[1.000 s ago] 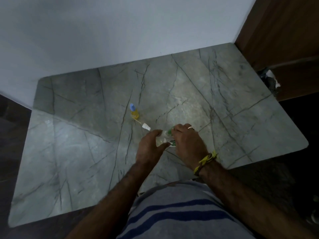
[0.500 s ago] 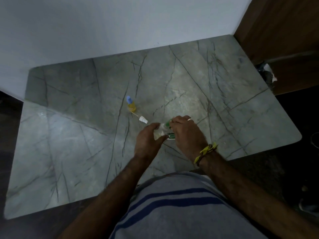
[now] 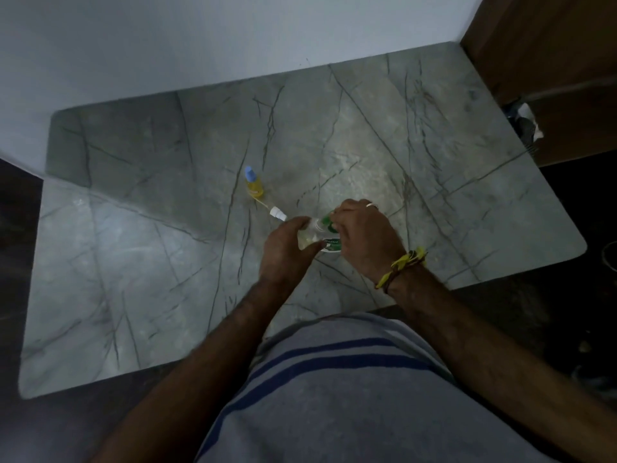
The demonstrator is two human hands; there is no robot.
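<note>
Hands meet low over the counter [image 3: 133, 262], close to the middle of its near edge. The left hand [image 3: 287, 252] grips a bottle [image 3: 314, 233] round its clear body, fingers curled over the far side and thumb pressed along the near side. The right hand [image 3: 364, 235] comes in from the right, its fingers bent down and clamped on the bottle's green-labelled end. What they pinch there is hidden beneath them. Pale liquid shows through the bottle between the two hands. Whether the bottle rests on the counter or hangs just above it cannot be told.

A ring [image 3: 371, 205] sits on one right finger, and a yellow thread band [image 3: 404, 265] circles that wrist.

Just beside the left fingertips, toward the far edge, a small white cap [image 3: 278, 213] lies on its side on the counter. Farther the same way a yellow bottle [image 3: 254, 185] with a blue top stands upright, near the cap but apart from it. A thin pale line runs between the two, too fine to identify.

A grey shirt [image 3: 334, 396] with blue stripes covers part of the near edge. A pale wall [image 3: 200, 45] runs along the far edge, and wood panelling [image 3: 551, 45] stands at the far right corner.
</note>
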